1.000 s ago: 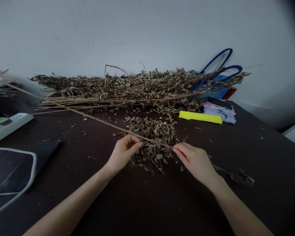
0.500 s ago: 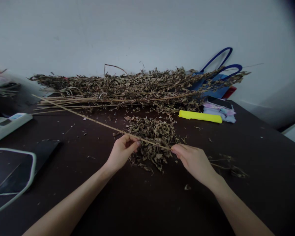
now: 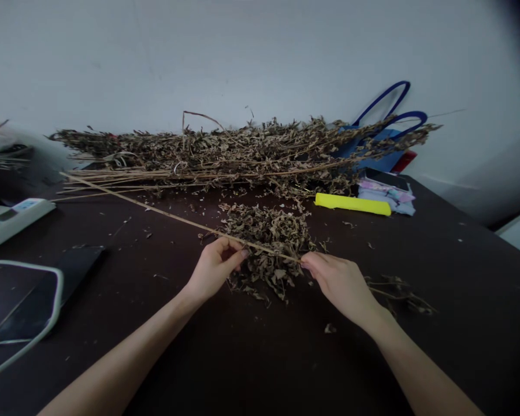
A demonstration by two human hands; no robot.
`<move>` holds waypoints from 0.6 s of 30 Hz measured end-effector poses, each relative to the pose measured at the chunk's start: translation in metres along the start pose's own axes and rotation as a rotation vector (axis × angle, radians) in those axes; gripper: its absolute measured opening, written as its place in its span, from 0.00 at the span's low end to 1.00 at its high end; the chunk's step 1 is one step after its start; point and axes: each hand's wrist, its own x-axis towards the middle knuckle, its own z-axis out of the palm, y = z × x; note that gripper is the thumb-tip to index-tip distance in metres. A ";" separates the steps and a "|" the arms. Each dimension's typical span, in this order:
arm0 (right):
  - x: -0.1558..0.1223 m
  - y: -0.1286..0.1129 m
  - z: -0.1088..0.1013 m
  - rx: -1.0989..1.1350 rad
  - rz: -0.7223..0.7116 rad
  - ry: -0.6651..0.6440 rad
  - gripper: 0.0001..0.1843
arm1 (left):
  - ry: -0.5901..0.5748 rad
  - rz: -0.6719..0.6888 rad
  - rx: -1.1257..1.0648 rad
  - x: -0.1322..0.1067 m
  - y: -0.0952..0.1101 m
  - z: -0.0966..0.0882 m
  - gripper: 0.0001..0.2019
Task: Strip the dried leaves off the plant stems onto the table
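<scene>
Both my hands pinch one long, thin dried stem (image 3: pixel 156 210) that runs from the far left down to the middle of the dark table (image 3: pixel 260 358). My left hand (image 3: pixel 214 268) grips it near its middle; my right hand (image 3: pixel 340 283) holds its near end between thumb and fingers. Under the stem, between my hands, lies a small heap of stripped dried leaves (image 3: pixel 268 242). The stem's leafy tip (image 3: pixel 398 289) trails on the table behind my right wrist. A big bundle of dried leafy stalks (image 3: pixel 225 156) lies along the back.
A yellow bar-shaped object (image 3: pixel 353 204) and folded cloth (image 3: pixel 387 193) sit at the back right, with a blue bag (image 3: pixel 385 138) against the wall. At left are a white scale (image 3: pixel 8 219), a dark flat item (image 3: pixel 75 266) and a white-rimmed tray (image 3: pixel 21 312).
The stem has slid toward the right through my left fingers, so its far end sits closer in. A leaf crumb now lies by my right wrist. Both hands barely shifted.
</scene>
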 end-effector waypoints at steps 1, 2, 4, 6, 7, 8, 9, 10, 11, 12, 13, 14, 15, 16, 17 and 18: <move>0.000 0.000 0.000 -0.003 0.004 0.004 0.11 | 0.002 -0.001 0.010 0.000 0.000 0.000 0.08; 0.000 0.000 0.000 -0.002 0.006 0.008 0.11 | 0.002 0.000 0.017 0.000 0.001 -0.001 0.08; 0.000 0.000 0.000 0.010 0.004 0.004 0.10 | 0.000 0.005 0.023 0.000 0.000 -0.001 0.08; 0.000 0.000 0.000 0.031 -0.007 -0.013 0.10 | -0.004 0.012 0.023 0.000 0.000 -0.002 0.07; 0.000 -0.001 0.000 0.040 -0.013 -0.023 0.10 | -0.003 0.015 0.025 0.001 -0.001 -0.003 0.07; 0.000 -0.001 -0.001 0.048 -0.020 -0.032 0.10 | -0.001 0.019 0.029 0.001 -0.001 -0.003 0.07; 0.000 -0.001 -0.001 0.055 -0.025 -0.042 0.10 | 0.001 0.022 0.034 0.001 -0.002 -0.003 0.07; 0.000 -0.001 -0.001 0.062 -0.028 -0.051 0.10 | 0.001 0.023 0.041 0.001 -0.003 -0.004 0.07; 0.000 -0.002 -0.001 0.069 -0.030 -0.061 0.10 | 0.003 0.021 0.051 0.001 -0.003 -0.004 0.07; 0.000 -0.002 -0.002 0.074 -0.032 -0.071 0.10 | 0.008 0.019 0.063 0.002 -0.004 -0.004 0.07; 0.000 -0.002 -0.002 0.080 -0.036 -0.077 0.10 | 0.018 0.016 0.076 0.002 -0.005 -0.004 0.07; 0.000 -0.002 -0.002 0.084 -0.041 -0.079 0.10 | 0.029 0.013 0.088 0.002 -0.005 -0.004 0.07; 0.000 -0.002 -0.003 0.086 -0.046 -0.081 0.10 | 0.042 0.008 0.097 0.003 -0.005 -0.004 0.07; 0.000 -0.002 -0.003 0.086 -0.051 -0.081 0.11 | 0.057 0.001 0.098 0.003 -0.005 -0.003 0.07; 0.000 -0.003 -0.003 0.083 -0.050 -0.082 0.12 | 0.069 -0.011 0.089 0.003 -0.004 -0.003 0.07; 0.000 -0.003 -0.003 0.076 -0.044 -0.080 0.12 | 0.076 -0.029 0.068 0.003 -0.003 -0.002 0.07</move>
